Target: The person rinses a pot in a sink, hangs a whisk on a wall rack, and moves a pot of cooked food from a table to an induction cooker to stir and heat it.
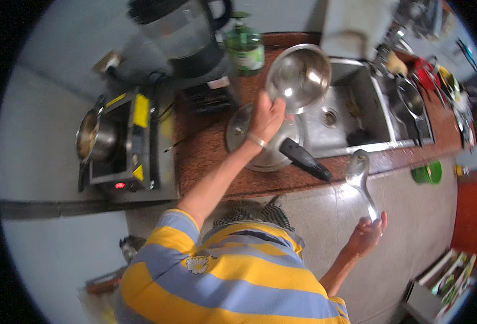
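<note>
My left hand (267,117) grips the rim of a stainless steel bowl (297,77), holding it tilted over the counter at the sink's left edge. Its shiny inner side faces me. Off the counter's front edge, my right hand (368,235) holds a metal serving spoon (359,172) by the end of its handle, bowl end up. Beneath my left forearm, a round metal lid (258,162) rests on the granite counter. Close to that lid a black handle (305,159) points toward the front edge; what it belongs to is partly hidden.
A double steel sink (345,117) is set in the counter, with a saucepan (409,97) in its right basin. To the left, a pot with food (95,137) stands on an induction cooktop (117,162) with a red light. A green soap bottle (244,48) stands beside a large pitcher (182,32).
</note>
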The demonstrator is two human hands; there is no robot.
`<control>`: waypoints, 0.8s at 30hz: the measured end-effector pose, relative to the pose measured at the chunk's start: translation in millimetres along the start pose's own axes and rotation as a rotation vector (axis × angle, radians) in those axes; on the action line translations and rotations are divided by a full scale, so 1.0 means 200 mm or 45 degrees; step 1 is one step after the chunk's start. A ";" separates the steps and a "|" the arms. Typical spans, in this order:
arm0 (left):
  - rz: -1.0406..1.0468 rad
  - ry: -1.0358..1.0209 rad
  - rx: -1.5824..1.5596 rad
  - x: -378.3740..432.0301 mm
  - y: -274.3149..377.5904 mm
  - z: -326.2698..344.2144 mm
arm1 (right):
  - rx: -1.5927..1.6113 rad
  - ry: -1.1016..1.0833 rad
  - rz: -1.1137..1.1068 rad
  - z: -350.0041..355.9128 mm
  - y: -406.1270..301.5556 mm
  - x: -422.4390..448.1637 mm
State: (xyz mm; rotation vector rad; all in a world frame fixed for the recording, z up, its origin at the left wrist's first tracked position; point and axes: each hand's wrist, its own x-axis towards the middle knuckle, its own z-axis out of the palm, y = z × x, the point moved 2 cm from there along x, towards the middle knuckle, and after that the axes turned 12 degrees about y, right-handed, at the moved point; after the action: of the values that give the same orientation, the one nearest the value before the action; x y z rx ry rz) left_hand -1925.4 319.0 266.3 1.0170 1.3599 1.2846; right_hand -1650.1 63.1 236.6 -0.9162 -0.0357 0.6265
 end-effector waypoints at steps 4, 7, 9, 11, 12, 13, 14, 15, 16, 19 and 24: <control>-0.164 0.065 -0.754 -0.40 -0.20 -0.58 | 0.019 -0.259 0.210 0.30 0.17 -0.07; -0.378 0.222 -0.677 -0.63 -0.37 -0.95 | -0.200 -0.622 0.438 0.54 0.38 -0.28; -0.437 0.276 -0.683 -0.74 -0.49 -1.11 | -0.377 -0.750 0.585 0.66 0.55 -0.47; -0.463 0.308 -0.760 -0.76 -0.62 -1.20 | -0.535 -0.856 0.712 0.69 0.74 -0.63; -0.475 0.317 -0.801 -0.77 -0.66 -1.24 | -0.612 -0.907 0.744 0.69 0.82 -0.70; -0.456 0.287 -0.811 -0.77 -0.65 -1.25 | -0.638 -0.920 0.727 0.69 0.89 -0.77; -0.458 0.296 -0.827 -0.78 -0.66 -1.28 | -0.661 -0.933 0.717 0.68 0.95 -0.85; -0.462 0.298 -0.842 -0.78 -0.67 -1.30 | -0.687 -0.945 0.632 0.66 1.01 -0.90; -0.464 0.299 -0.858 -0.78 -0.69 -1.32 | -0.720 -0.953 0.636 0.64 1.05 -0.95; -0.491 0.260 -0.853 -0.74 -0.74 -1.39 | -0.814 -0.936 0.669 0.59 1.14 -1.03; -0.557 0.303 -0.892 -0.64 -0.80 -1.44 | -0.834 -0.960 0.630 0.53 1.18 -0.98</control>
State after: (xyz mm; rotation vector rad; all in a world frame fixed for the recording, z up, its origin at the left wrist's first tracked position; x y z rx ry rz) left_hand -2178.4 124.8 112.2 0.0821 1.0835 1.4080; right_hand -1957.5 142.7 170.7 -1.2783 -0.7434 1.4498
